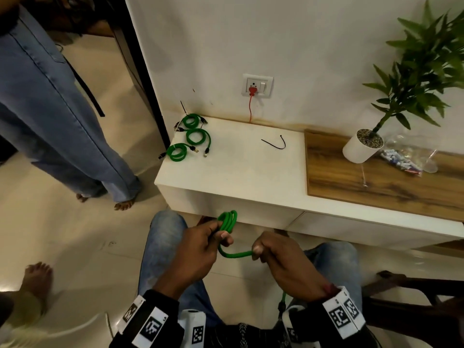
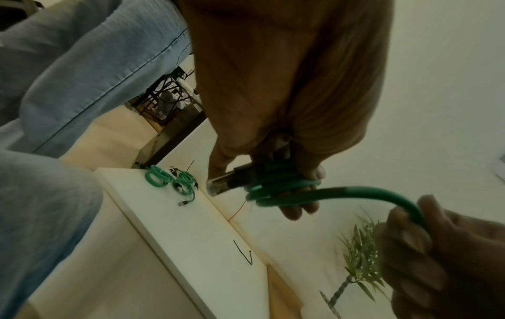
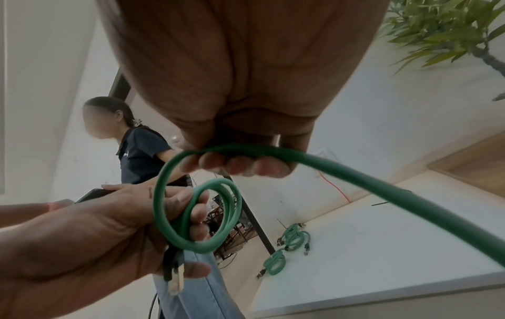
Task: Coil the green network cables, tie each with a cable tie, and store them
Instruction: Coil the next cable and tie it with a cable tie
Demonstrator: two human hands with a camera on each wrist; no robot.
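Green network cable (image 1: pixel 227 223) | left hand (image 1: pixel 198 249) grips coil, right hand (image 1: pixel 283 262) pinches tail at 3 o'clock | risk: loose grip, loops spring apart

White counter (image 1: pixel 241 169) against the wall, its right section topped in wood grain (image 1: pixel 376 182); three coiled green cables (image 1: pixel 190 136) lie close together at its far left corner; a bent black cable tie (image 1: pixel 275 144) lies apart, near mid-surface; on the wood section stand a white potted plant (image 1: pixel 361 146) and, just beside it, a clear plastic bag (image 1: pixel 406 159).
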